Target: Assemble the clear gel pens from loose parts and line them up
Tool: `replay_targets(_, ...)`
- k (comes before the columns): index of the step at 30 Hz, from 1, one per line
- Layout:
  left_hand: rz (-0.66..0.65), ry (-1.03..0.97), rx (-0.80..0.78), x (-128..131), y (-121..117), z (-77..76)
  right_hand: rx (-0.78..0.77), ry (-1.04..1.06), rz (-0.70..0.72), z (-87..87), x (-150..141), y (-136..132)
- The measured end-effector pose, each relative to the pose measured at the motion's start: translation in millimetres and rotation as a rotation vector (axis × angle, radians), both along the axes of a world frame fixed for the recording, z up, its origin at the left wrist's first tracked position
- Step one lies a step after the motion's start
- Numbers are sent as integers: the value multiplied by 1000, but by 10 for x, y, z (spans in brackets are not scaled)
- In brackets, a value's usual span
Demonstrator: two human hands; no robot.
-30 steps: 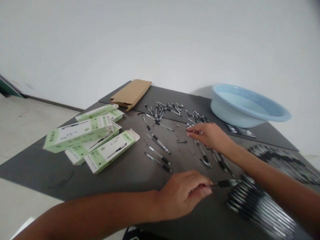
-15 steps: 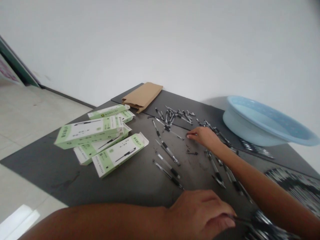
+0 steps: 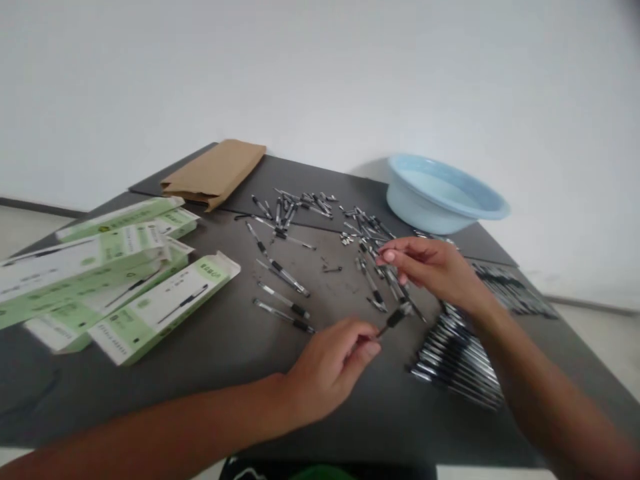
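My left hand (image 3: pixel 333 367) is closed in a pinch round one end of a pen (image 3: pixel 398 315) with a black grip. The pen slants up and to the right, its far end just below my right hand. Above it, my right hand (image 3: pixel 433 270) has thumb and forefinger pressed together; whatever is between them is too small to make out. Below my right wrist lies a dense row of pens (image 3: pixel 457 363) side by side. Left of my hands, several loose pens (image 3: pixel 285 273) are scattered on the dark table (image 3: pixel 210 393).
Green and white pen boxes (image 3: pixel 170 303) are piled at the left. A brown paper bag (image 3: pixel 220 170) lies at the back left. At the back right stands a light blue basin (image 3: pixel 425 207). Small pen parts (image 3: pixel 347 238) and another row of pens (image 3: pixel 515 290) lie on the table.
My right hand has come back from the loose parts toward my left hand. The left hand has risen, bringing the pen under the right fingers. The view has shifted to the right.
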State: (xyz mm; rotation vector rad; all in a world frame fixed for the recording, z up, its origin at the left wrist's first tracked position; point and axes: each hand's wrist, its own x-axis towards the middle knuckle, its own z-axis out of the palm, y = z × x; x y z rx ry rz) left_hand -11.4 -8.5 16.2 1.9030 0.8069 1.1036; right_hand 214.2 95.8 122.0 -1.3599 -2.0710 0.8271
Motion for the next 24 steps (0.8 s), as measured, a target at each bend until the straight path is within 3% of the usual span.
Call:
replay_targets(3,-14,13,-14,3,-4,4,-48,288,-86,78,247,-381)
replay_targets(7,-44,47,-1,-5,-4,34,-42,434,-115,56,396,-605)
replay_targets(15,-72,108,15,-19,9,33,68,511,65,-19,379,-672)
replay_targets(24,-83,176,-5,-30,27,67,15,524,143,-81,491,-760)
